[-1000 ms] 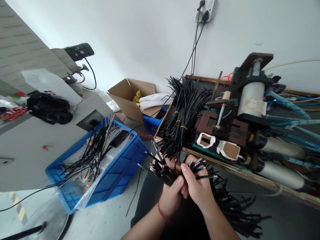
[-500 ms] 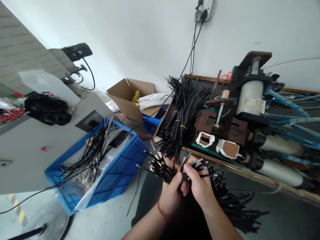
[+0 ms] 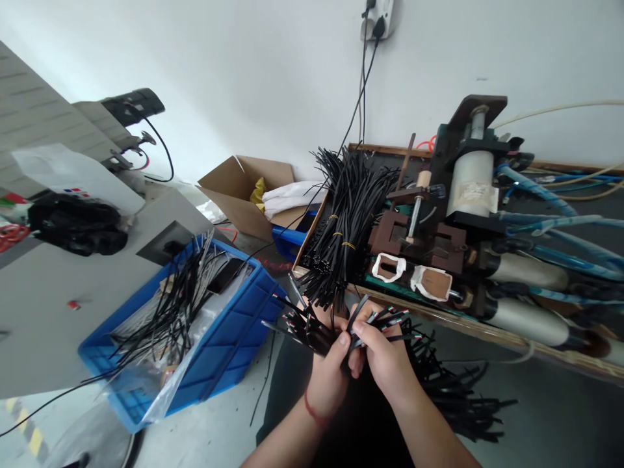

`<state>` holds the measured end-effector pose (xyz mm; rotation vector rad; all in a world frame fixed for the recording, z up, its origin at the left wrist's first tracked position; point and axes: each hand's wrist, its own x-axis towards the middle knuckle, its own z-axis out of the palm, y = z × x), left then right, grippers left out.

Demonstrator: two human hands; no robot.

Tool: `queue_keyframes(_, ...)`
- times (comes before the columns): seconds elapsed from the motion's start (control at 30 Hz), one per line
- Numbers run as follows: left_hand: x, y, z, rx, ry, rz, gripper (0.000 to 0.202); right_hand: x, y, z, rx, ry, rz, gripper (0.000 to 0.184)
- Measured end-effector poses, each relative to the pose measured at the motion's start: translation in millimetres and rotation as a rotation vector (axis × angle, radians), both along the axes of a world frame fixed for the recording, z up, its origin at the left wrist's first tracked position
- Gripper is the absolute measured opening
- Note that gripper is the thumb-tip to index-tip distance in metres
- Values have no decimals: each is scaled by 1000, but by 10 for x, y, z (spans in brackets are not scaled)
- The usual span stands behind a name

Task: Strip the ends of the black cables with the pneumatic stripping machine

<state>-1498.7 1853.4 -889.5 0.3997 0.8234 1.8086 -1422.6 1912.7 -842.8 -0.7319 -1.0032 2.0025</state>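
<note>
- One head view: the left hand (image 3: 329,372) has its fingers clamped on black cables (image 3: 314,337).
- The right hand (image 3: 383,350) grips more of these, fingers closed around them, ends fanned out.
- The held cables are near the worktop (image 3: 441,312); yellow-tied bundles (image 3: 336,250) lie on it.

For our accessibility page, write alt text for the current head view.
A person's left hand and right hand grip black cables with coloured tips. A wood-edged bench ahead carries tied bundles and machinery; a blue crate stands left.

crate (image 3: 234,338): left of bench (image 3: 429,312) | cable bundles (image 3: 348,221): on bench, beside machine (image 3: 470,182)
</note>
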Motion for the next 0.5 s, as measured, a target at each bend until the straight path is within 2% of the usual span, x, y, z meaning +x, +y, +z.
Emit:
queue_keyframes(0.23, -9, 5, 65, -26, -1, 4, 37, 4, -14, 31, 31, -51, -23, 38)
queue_keyframes(0.5, -47, -1, 126, -31, -67, -54, 44, 26, -75, 114, 207, -99, -38, 42)
